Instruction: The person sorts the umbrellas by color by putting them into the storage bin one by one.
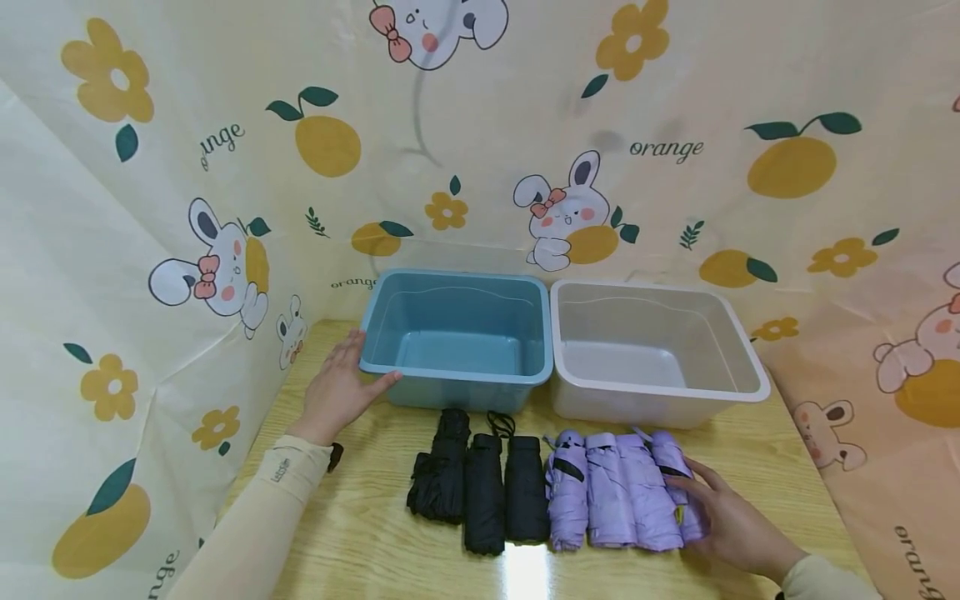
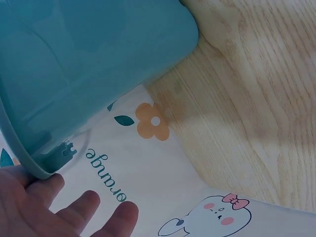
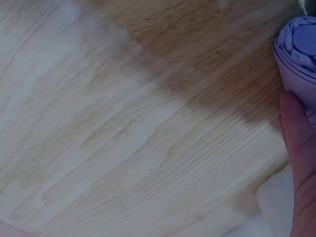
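My left hand (image 1: 339, 392) is at the left front corner of a blue plastic bin (image 1: 450, 377), fingers extended and touching its rim; the left wrist view shows the fingertips (image 2: 52, 185) at the rim. On the right, my right hand (image 1: 731, 521) lies against the outermost folded purple umbrella (image 1: 670, 454), fingers fairly straight along its side. In the right wrist view a finger (image 3: 296, 128) touches this umbrella near its rolled end. Other folded purple umbrellas (image 1: 609, 496) lie beside it, then three black folded umbrellas (image 1: 483, 500) to their left, all in one row.
A white bin (image 1: 660, 404) stands right of the blue one, both with nothing inside. The row of umbrellas lies in front of them on a wood-grain table (image 1: 360, 517). A patterned cloth (image 1: 480, 225) with rabbits and oranges rises behind and at both sides.
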A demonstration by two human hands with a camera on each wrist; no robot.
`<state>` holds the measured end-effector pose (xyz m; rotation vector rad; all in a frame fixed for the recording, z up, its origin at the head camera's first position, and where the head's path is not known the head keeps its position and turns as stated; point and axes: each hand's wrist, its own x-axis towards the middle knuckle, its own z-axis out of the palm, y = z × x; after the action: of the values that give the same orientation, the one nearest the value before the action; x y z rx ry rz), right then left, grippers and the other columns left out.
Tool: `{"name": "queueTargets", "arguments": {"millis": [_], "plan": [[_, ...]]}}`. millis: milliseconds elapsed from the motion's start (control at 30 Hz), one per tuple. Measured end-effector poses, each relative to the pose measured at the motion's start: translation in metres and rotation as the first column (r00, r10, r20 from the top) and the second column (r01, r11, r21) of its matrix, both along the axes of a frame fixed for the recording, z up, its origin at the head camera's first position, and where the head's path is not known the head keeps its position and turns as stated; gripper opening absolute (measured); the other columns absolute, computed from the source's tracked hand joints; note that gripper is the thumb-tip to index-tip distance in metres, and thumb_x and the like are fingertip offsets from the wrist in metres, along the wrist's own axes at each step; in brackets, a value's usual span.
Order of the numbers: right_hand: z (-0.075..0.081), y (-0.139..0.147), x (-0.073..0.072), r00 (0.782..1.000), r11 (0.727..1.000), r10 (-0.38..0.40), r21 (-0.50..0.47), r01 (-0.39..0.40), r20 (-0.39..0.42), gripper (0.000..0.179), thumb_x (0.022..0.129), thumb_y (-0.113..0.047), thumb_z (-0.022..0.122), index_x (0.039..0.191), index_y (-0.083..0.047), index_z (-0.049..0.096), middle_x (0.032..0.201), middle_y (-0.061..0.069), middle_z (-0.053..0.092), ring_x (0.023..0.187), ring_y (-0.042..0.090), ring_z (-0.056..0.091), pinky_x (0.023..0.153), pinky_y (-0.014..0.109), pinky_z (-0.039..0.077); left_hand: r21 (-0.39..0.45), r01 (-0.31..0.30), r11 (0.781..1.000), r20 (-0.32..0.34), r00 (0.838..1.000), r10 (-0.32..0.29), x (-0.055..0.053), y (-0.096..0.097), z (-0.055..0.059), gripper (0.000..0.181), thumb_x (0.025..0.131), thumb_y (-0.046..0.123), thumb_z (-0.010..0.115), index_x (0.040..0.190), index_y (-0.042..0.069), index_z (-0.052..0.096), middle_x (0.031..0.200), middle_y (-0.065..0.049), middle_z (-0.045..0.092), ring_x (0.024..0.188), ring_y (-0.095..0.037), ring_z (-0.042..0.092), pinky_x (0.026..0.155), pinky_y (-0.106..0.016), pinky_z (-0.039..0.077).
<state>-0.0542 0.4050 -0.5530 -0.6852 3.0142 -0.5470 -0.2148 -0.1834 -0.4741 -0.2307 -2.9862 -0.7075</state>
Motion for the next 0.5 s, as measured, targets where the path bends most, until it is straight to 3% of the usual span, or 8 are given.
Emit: {"name": "queueTargets", "arguments": {"millis": [133, 500], "plan": [[-0.0022, -0.0002, 0.0021, 0.998, 1.000, 0.005, -0.009, -0.006, -0.065, 0.089, 0.045, -0.015, 0.095, 0.127, -0.010, 0.064, 0.141, 0.029, 0.041, 0.103, 0.032, 0.061, 0.074, 0.037, 0.055, -0.012, -0.003, 1.000, 0.004, 1.000, 0.003, -0.0001, 0.0000, 0.0007, 0.107, 0.088, 0.071, 0.058, 0.158, 0.001, 0.020, 0.162, -0.020, 0.021, 0.145, -0.044, 0.023, 0.107, -0.060, 0.033], [-0.0072, 0.0032, 0.0040, 0.997, 1.000, -0.026, -0.016, 0.025, -0.079, 0.086, 0.046, -0.022, 0.098, 0.125, -0.015, 0.064, 0.140, 0.026, 0.045, 0.103, 0.032, 0.062, 0.074, 0.044, 0.055, -0.025, -0.009, 1.000, 0.021, 1.000, 0.010, -0.0005, -0.0003, 0.0038, 0.108, 0.087, 0.074, 0.056, 0.158, 0.001, 0.021, 0.162, -0.020, 0.021, 0.144, -0.045, 0.023, 0.108, -0.060, 0.031]]}}
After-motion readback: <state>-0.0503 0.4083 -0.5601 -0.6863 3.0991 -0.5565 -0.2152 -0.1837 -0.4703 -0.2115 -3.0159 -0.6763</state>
